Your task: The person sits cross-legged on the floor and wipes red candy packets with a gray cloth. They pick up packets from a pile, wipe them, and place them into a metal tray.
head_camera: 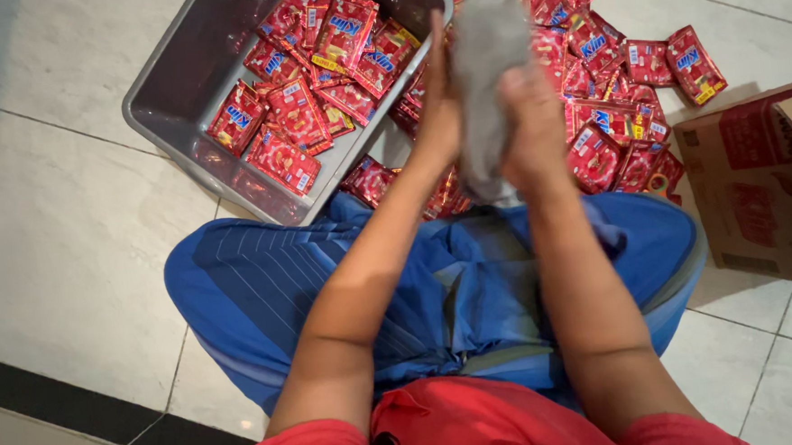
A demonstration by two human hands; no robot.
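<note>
- The pale tiled floor point(73, 257) with its dark border strip carries everything; the person sits on it cross-legged in a blue striped cloth wrap point(436, 293) and a red top.
- A grey rectangular plastic tub point(179, 53) stands at the upper left, ahead of the person's left knee, tipped at an angle to the view and partly filled with small red foil sachets point(303, 92).
- A brown cardboard carton with red printing point(760, 185) lies open at the far right, just beside the right knee.
- A loose heap of the same red sachets point(620, 93) spreads over the floor between tub and carton, directly beyond the hands.
- A grey soft bundle, cloth or a crumpled bag point(489, 73), is held upright between the two hands, its long axis running away from the body, top end over the heap and lower end hanging towards the lap.
- The left hand point(437, 107) lies flat against the bundle's left side, fingers together and pointing forward.
- The right hand point(535, 120) wraps the bundle's right side, fingers curled and clamped on it; both hands are equally near, pressing it from opposite sides.
</note>
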